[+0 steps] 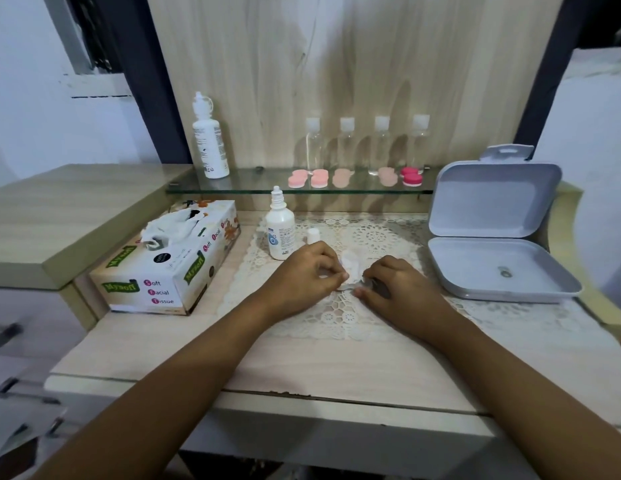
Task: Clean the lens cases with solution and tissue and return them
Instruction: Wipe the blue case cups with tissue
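Observation:
Both hands meet over the lace mat (337,317) at the desk's middle. My left hand (302,278) pinches a small pale lens case (349,263), mostly hidden by the fingers. My right hand (392,289) is curled round a bit of white tissue (347,287) pressed against the case. A small white solution bottle (279,230) stands uncapped just behind my left hand, its cap (313,235) beside it. Several pink and peach lens cases (319,178) lie in a row on the glass shelf (233,188), the rightmost one (411,176) dark pink.
A tissue box (170,265) sits at the left of the desk. An open grey tin (492,244) lies at the right. On the shelf stand a tall white bottle (210,143) and several clear bottles (347,143). Drawers are at the lower left.

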`<state>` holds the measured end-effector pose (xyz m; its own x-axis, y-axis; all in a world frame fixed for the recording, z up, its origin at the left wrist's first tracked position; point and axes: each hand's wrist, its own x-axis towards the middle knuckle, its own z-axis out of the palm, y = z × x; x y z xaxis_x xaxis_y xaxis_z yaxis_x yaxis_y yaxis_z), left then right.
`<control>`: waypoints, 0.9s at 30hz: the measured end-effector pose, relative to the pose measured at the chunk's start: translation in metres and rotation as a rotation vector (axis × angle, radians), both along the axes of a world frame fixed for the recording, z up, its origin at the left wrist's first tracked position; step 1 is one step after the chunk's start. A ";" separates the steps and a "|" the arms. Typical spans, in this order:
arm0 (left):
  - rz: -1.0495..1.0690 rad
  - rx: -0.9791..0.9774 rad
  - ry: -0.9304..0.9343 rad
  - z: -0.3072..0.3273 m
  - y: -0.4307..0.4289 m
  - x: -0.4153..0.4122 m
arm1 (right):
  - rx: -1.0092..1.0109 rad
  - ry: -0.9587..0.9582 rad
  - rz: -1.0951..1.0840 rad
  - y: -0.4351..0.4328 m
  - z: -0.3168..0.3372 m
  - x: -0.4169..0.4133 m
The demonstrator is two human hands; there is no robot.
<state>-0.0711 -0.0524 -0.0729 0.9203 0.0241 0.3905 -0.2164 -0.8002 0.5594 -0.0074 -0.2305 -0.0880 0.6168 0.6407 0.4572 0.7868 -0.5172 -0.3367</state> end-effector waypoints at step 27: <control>-0.153 0.617 -0.207 -0.003 0.016 -0.006 | -0.016 0.051 0.018 -0.001 -0.002 0.004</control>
<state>-0.0769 -0.0359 -0.0761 0.8000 -0.3854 0.4599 -0.4070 -0.9117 -0.0561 -0.0037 -0.2316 -0.0896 0.6273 0.6588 0.4153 0.7781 -0.5086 -0.3685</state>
